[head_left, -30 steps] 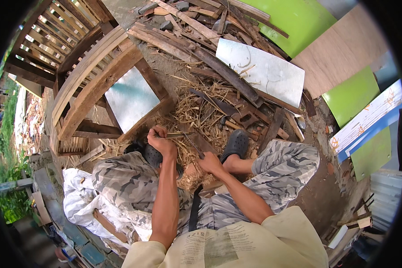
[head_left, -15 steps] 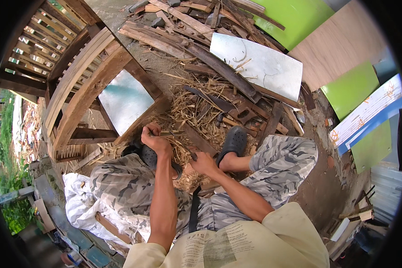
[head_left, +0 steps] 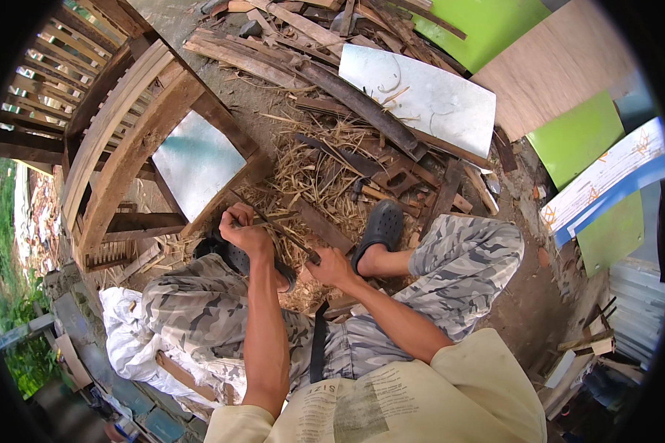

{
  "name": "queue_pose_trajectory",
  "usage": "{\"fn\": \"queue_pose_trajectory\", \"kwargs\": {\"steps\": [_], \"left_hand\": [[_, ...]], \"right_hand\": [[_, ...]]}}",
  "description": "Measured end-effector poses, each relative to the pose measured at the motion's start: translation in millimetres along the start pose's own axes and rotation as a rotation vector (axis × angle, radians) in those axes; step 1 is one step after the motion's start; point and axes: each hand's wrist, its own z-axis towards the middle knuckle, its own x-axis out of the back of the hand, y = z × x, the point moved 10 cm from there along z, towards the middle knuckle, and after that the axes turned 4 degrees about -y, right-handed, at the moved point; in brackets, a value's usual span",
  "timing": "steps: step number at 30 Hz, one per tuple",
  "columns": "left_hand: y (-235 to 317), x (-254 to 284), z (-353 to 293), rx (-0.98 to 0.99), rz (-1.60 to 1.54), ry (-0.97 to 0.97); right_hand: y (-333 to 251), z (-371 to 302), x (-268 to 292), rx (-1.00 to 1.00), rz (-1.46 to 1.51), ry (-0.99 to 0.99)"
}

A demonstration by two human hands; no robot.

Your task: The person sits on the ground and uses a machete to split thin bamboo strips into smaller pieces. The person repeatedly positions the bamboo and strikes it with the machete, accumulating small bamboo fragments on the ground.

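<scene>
My right hand (head_left: pixel 331 267) is closed around the dark handle of a long, thin knife (head_left: pixel 294 240). Its narrow dark blade slants up and left toward my left hand. Curled fingers close my left hand (head_left: pixel 247 230) beside the blade; whatever is in them is hidden by the hand. Both hands are held low between my knees, above pale wood shavings (head_left: pixel 307 166) and strips scattered on the ground. To the left of my left hand stands a wooden frame (head_left: pixel 137 151) of slats and beams, with a pale panel (head_left: pixel 199 164) in its opening.
A dark brown plank (head_left: pixel 325 227) lies just beyond my hands, and a hollow block (head_left: pixel 397 179) sits among the scraps. Farther off are heaped boards (head_left: pixel 266 66), a white sheet (head_left: pixel 421 96) and green panels (head_left: pixel 576 140). A white sack (head_left: pixel 129 332) lies at my left.
My left hand has shifted slightly left and down, away from my right hand. The blade shows more plainly between them. The whole view has shifted a little.
</scene>
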Motion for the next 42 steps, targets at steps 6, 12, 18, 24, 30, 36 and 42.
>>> {"fn": "queue_pose_trajectory", "kwargs": {"steps": [6, 12, 18, 24, 30, 36, 42], "left_hand": [[2, 3, 6, 0.005, -0.033, 0.030], [-4, 26, 10, 0.053, -0.065, 0.118], [-8, 32, 12, 0.053, -0.107, 0.126], [-3, 44, 15, 0.055, -0.103, 0.163], [-10, 70, 20, 0.077, -0.222, 0.245], [-11, 79, 15, 0.093, -0.221, 0.282], [-17, 85, 14, 0.123, -0.314, 0.292]], "right_hand": [[48, 18, -1, -0.161, -0.068, 0.008], [8, 1, -6, 0.040, -0.036, 0.024], [47, 23, -6, -0.179, -0.073, -0.051], [12, -1, 4, -0.015, -0.174, 0.135], [56, 31, -12, -0.156, -0.245, -0.055], [68, 23, -17, -0.208, -0.198, 0.011], [126, 42, -25, -0.432, 0.247, -0.212]]}}
